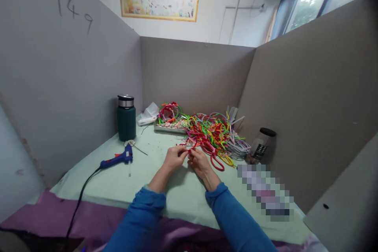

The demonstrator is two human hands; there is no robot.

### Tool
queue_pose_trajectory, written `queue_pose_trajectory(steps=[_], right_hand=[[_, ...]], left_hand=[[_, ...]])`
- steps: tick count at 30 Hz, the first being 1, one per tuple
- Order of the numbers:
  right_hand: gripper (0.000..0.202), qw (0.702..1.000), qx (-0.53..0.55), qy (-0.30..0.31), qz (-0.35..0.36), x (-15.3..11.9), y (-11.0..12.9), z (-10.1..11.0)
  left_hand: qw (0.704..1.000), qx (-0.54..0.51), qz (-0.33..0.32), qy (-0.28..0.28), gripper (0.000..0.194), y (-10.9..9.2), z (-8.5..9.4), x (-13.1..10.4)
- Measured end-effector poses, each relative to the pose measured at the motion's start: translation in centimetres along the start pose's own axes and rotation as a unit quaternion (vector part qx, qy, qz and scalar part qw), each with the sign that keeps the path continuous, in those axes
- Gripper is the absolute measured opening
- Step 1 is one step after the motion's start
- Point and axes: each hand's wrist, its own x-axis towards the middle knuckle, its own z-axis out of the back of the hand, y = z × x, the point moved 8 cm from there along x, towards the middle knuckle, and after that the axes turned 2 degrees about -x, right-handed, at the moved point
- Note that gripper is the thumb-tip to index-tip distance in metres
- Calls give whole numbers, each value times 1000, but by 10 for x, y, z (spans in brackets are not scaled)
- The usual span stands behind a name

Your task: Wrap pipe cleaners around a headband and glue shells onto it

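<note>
Your left hand and right hand, each grip pinched closed, hold a red piece between their fingertips, equally near (its long axis is unclear); just beyond, the colourful pile covers the tabletop.

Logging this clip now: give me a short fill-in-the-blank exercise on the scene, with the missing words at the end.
1. The left hand and right hand meet at a small piece coloured ____.
2. The glue gun has a body coloured ____.
3. In this view, the bottle stands to the ____ of the metal tray.
4. The jar has a ____ lid.

Missing words: red; blue; left; black.
</note>
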Motion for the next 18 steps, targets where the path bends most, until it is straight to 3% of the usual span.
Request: queue_pose_trajectory(steps=[4,10,18], right_hand=[[25,1000,1,8,2,1,-1,-1],[24,999,-27,14,15,2,-4,0],[22,964,-195,-55,171,-6,19,-1]], left_hand=[[999,-12,16,-34,16,4,5,1],[998,-46,24,-40,13,8,5,3],[997,13,-13,-79,11,3,12,0]])
